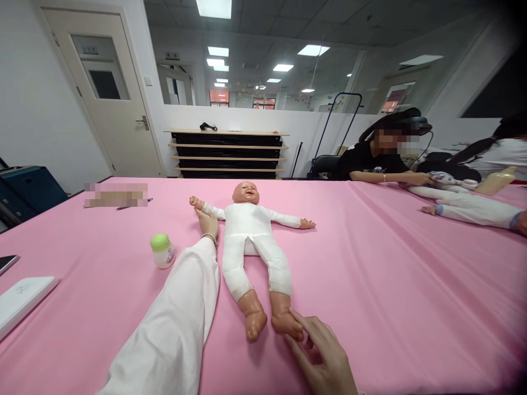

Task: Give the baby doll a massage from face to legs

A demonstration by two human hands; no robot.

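A baby doll (247, 230) in a white cloth suit lies on its back on the pink-covered table (370, 307), with bare plastic head, hands and feet. My left hand (207, 222), a beaded bracelet at its wrist, holds the doll's outstretched hand at the left side. My right hand (323, 354) comes in at the bottom, its fingers closed around the doll's foot (284, 321). A small powder bottle (162, 251) with a green cap stands just left of my white sleeve (173, 312).
A seated person (374, 162) at the right handles another doll (461, 203) near a pale bottle (496, 181). A white pad (22, 302), a pen (134, 204) and a blurred item lie at the left. Behind the table stand a low shelf (226, 153) and a door (102, 93).
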